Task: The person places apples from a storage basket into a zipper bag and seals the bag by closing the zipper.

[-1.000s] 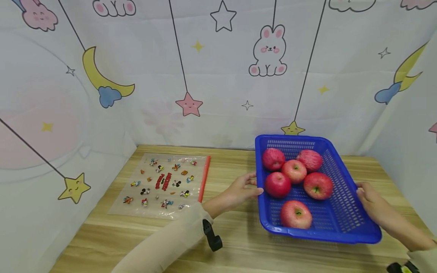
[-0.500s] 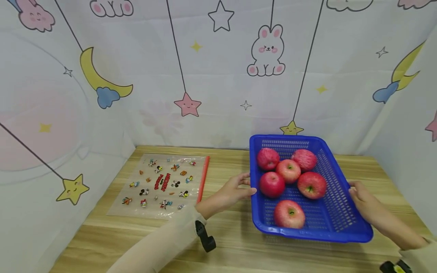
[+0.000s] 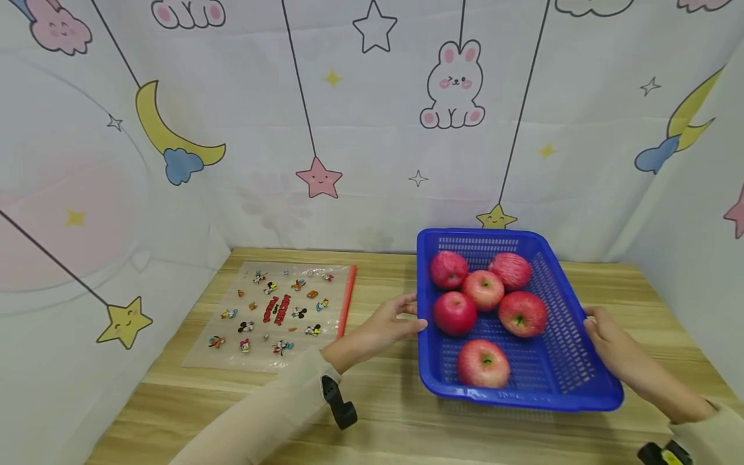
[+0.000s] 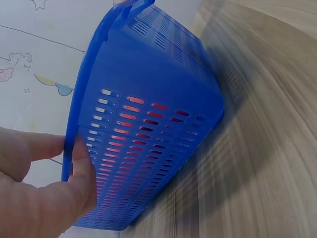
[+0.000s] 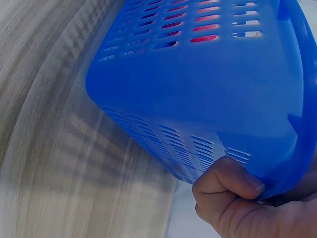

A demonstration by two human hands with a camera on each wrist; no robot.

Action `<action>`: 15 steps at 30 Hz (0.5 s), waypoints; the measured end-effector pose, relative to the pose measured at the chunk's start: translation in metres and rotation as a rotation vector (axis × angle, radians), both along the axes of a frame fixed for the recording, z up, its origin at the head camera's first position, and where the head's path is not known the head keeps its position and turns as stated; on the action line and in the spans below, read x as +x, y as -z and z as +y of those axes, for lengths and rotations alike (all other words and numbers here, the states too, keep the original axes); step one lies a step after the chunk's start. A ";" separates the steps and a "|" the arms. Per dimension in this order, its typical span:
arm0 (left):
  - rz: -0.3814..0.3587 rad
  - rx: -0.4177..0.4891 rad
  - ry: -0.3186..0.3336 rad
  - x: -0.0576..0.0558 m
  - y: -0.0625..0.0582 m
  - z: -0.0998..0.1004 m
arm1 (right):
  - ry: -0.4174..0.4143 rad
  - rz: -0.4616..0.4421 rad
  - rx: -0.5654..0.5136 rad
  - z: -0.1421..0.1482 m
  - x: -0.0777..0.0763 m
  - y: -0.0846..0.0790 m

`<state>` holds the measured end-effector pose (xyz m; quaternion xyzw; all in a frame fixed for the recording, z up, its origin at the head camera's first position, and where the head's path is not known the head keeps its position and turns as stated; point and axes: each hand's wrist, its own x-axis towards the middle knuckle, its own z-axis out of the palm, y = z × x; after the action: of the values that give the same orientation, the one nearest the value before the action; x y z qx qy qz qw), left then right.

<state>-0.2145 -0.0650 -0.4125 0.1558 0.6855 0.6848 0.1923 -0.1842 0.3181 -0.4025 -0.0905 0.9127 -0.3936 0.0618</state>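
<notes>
A blue plastic basket (image 3: 523, 402) with slotted walls holds several red apples (image 3: 484, 363). My left hand (image 3: 380, 329) pinches the left rim of the basket. In the left wrist view, the thumb and fingers of that hand (image 4: 54, 193) lie on either side of the rim. On the opposite side, my right hand (image 3: 619, 349) grips the right rim; in the right wrist view, this hand (image 5: 242, 206) has a curled finger against the outer wall. Red apples show through the slots in both wrist views. Whether the basket's base touches the table, I cannot tell.
A clear zip bag (image 3: 273, 316) with cartoon prints and a red slider edge (image 3: 347, 297) lies flat at the left of the wooden table (image 3: 232, 413). A white patterned curtain (image 3: 372, 129) stands behind the table and along both sides.
The basket of apples has shifted to the left, with both hands moving along on its rims. The zip bag stays in place.
</notes>
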 end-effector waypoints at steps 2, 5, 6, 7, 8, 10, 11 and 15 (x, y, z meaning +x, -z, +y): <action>-0.004 0.002 0.001 0.000 0.000 -0.002 | -0.001 -0.002 0.001 -0.002 0.000 -0.001; -0.005 0.003 0.006 -0.001 0.001 -0.005 | -0.005 -0.009 -0.012 -0.005 0.000 -0.002; -0.003 0.002 0.008 -0.001 0.001 -0.006 | -0.006 -0.009 -0.013 -0.006 0.000 -0.002; 0.000 -0.001 0.011 -0.001 0.001 -0.007 | -0.006 -0.012 -0.014 -0.007 0.000 -0.003; 0.003 -0.004 0.013 -0.001 0.001 -0.008 | -0.008 -0.014 -0.019 -0.007 0.000 -0.003; 0.005 -0.015 0.018 -0.001 0.001 -0.009 | -0.009 -0.012 -0.020 -0.008 0.000 -0.002; 0.003 -0.016 0.018 -0.001 0.001 -0.010 | -0.008 -0.017 -0.019 -0.009 0.000 -0.002; 0.003 -0.018 0.030 0.000 0.001 -0.014 | -0.007 -0.019 -0.021 -0.011 0.000 -0.002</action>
<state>-0.2150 -0.0788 -0.4137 0.1653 0.6895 0.6754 0.2029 -0.1844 0.3071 -0.4006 -0.0904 0.9076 -0.4038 0.0711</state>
